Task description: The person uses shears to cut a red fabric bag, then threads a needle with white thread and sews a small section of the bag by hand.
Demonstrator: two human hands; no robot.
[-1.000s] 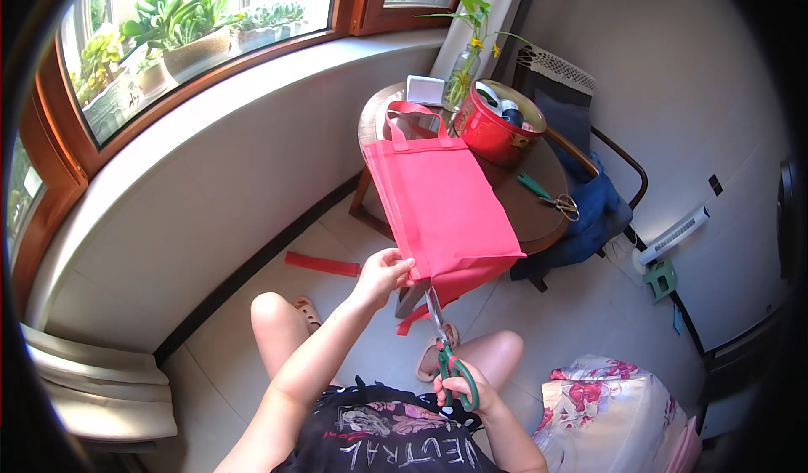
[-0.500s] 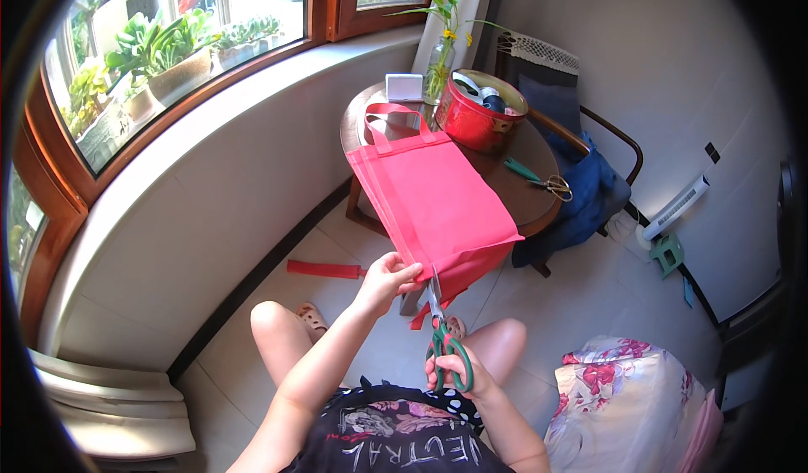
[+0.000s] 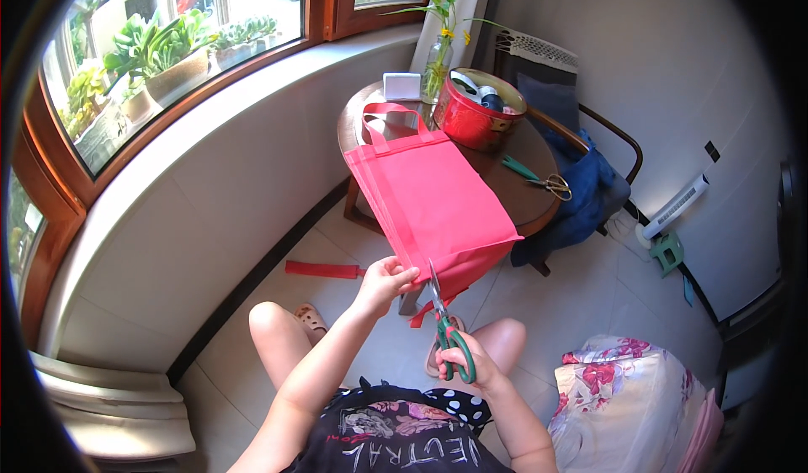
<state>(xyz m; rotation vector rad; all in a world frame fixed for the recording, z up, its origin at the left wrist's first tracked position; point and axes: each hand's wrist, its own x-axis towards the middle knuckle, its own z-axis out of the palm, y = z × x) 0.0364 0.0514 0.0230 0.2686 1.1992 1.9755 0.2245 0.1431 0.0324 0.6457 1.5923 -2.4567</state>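
Observation:
A pink-red fabric tote bag [image 3: 442, 199] lies on the round brown table [image 3: 353, 128], its bottom end hanging over the near edge toward me. My left hand [image 3: 390, 283] pinches the bag's near left corner between thumb and fingers. In my right hand [image 3: 468, 360] are green-handled scissors [image 3: 446, 332], gripped by the loops. Their blades point away from me and meet the bag's bottom edge just right of my left fingers. A narrow cut strip of the same fabric hangs below the blades.
On the table stand a red tin [image 3: 480, 115] with sewing items, a glass vase [image 3: 436, 69] and a white box [image 3: 401, 86]. Gold-handled scissors [image 3: 551, 185] lie at its right. A red strip [image 3: 322, 269] is on the floor. A chair [image 3: 581, 128] stands behind; floral cloth [image 3: 623, 397] sits at right.
My right hand and the scissors have shifted slightly right, and the handles have turned. The blades remain at the bag's bottom edge. My left hand keeps its pinch there.

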